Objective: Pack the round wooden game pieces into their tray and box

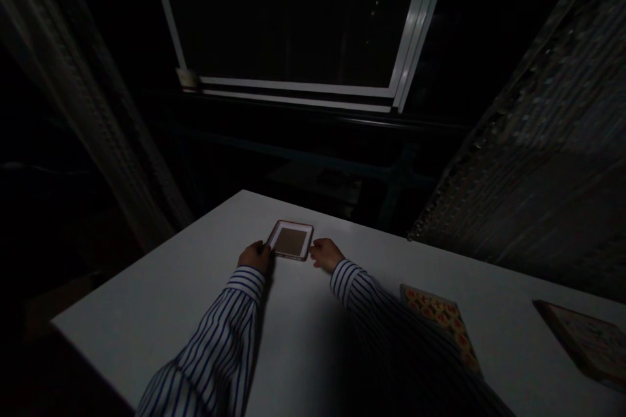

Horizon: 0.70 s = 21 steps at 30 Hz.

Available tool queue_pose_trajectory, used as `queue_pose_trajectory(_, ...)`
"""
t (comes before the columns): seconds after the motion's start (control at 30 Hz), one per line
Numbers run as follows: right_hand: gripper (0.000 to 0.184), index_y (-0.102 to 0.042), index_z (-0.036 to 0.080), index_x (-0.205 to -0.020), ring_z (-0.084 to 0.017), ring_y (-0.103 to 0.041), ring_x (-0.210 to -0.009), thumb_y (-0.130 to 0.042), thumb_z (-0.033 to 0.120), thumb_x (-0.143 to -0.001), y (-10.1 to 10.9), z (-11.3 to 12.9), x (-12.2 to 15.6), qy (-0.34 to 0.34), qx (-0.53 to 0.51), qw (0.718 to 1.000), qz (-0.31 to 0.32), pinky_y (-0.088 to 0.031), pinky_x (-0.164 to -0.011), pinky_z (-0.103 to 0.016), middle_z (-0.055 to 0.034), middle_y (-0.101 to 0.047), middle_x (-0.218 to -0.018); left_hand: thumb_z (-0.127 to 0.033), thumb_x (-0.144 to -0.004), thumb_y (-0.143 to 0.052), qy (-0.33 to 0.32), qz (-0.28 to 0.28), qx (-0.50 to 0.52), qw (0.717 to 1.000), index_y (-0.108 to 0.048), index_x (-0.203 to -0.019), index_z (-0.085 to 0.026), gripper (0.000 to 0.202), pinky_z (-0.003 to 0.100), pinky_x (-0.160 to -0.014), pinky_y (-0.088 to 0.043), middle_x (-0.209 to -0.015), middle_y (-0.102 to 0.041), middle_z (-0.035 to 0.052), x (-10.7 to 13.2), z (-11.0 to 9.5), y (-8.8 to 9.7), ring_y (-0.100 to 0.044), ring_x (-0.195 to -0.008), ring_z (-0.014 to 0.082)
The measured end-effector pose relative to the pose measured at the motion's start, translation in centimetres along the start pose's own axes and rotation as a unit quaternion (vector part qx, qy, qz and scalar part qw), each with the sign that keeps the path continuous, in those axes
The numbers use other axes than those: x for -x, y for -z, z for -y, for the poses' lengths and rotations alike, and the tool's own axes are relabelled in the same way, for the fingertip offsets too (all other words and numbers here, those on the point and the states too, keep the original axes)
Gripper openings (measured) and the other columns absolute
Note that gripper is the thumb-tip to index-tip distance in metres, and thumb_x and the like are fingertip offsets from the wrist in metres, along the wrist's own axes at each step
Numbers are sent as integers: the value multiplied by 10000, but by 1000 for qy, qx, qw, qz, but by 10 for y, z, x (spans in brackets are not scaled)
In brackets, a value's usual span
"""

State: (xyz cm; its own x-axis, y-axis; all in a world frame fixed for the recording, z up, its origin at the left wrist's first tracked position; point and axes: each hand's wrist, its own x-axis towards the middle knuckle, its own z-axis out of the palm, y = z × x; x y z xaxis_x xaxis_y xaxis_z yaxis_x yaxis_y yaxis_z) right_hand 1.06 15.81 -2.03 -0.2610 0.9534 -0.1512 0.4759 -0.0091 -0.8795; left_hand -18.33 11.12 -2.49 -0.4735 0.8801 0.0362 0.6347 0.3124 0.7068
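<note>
A small picture frame (292,242) with a thin reddish-brown edge, a white border and a plain brown middle is near the far edge of the white table. My left hand (255,257) has its fingers closed on the frame's near left corner. At the opposite side, my right hand (327,254) holds the right edge with bent fingertips. Dim light hides the exact finger contact. I cannot tell whether the frame lies flat or is slightly raised.
On the white table (195,293), a yellow and red patterned flat item (440,316) lies partly behind my right sleeve. Another brown-edged flat item (587,342) is at the far right. Beyond are a white-framed window (405,45) and a sheer curtain (552,163).
</note>
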Motion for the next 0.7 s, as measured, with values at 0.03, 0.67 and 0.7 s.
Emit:
queue_pose_trajectory(0.03, 121, -615, 118, -759, -81, -538, -529, -549, 212, -724, -1, 0, -1, 0, -1, 1000, 1, -419, -474, -162, -26, -598, -634, -275, -710, -555, 0, 2, -2, 1000, -588, -1053, -68, 402, 323, -849, -410, -1069, -603, 185, -1, 0, 0, -557, -1004, 269)
queue_pose_trajectory(0.67, 265, -637, 122, -898, -105, -564, -644, -440, 114, -720, 9, 24, 29, -9, -89, 995, 33, -430, -469, -162, -64, -634, -807, -220, -676, -595, 22, -24, 225, 974, -639, -899, -121, 248, 297, -775, -453, -854, -679, 102, 11, -10, -6, -616, -843, 210)
queue_pose_trajectory(0.7, 268, -637, 122, -904, -106, -562, -648, -442, 116, -720, 11, 26, 32, -4, -93, 995, 32, -427, -467, -162, -64, -633, -813, -215, -680, -596, 31, -26, 251, 967, -633, -908, -116, 252, 293, -753, -467, -830, -679, 98, 13, -12, -7, -624, -808, 201)
